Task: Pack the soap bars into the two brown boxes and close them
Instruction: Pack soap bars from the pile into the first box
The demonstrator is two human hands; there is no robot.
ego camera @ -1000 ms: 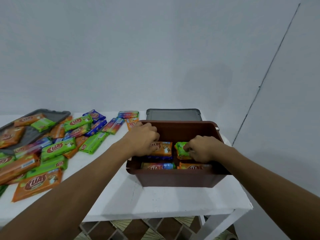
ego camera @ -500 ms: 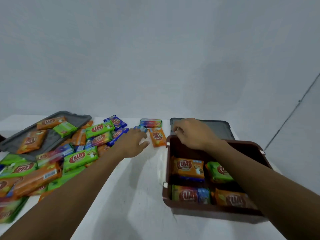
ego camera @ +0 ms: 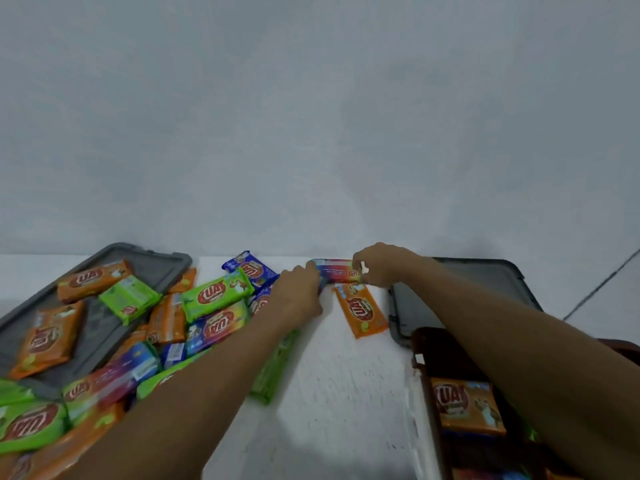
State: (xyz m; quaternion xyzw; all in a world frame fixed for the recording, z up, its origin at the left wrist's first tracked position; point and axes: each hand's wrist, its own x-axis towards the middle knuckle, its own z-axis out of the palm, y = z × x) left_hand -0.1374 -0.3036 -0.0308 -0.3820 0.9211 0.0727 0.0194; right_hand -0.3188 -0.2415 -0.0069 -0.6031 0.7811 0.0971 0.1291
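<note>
From my end this is the fetching step: the box is only partly filled and I am out at the pile for another bar. At the far left a grey lid [ego camera: 145, 268] lies flat with a few wrapped bars on it, and the loose soap bars [ego camera: 214, 296], green, orange and blue, spill from it across the white table [ego camera: 339, 393]. My left arm stretches forward over that pile, and my left hand [ego camera: 298, 292] is seen from the back with its fingers curled at the left end of a striped soap bar [ego camera: 337, 271] near the table's far edge; I cannot tell whether they grip it or only touch it. My right hand [ego camera: 381, 265] reaches in from the other side, arm crossing above the box, and pinches the bar's right end between thumb and fingers. Just below lies an orange soap bar [ego camera: 360, 311], apart from both hands. To its right is a second grey lid [ego camera: 485, 282], and nearer me the brown box [ego camera: 420, 344], open, with a packed orange bar [ego camera: 464, 407] showing inside. I judge the next move calls for lifting the striped bar clear and carrying it right and back into a free spot in the box; only one box is in view
</note>
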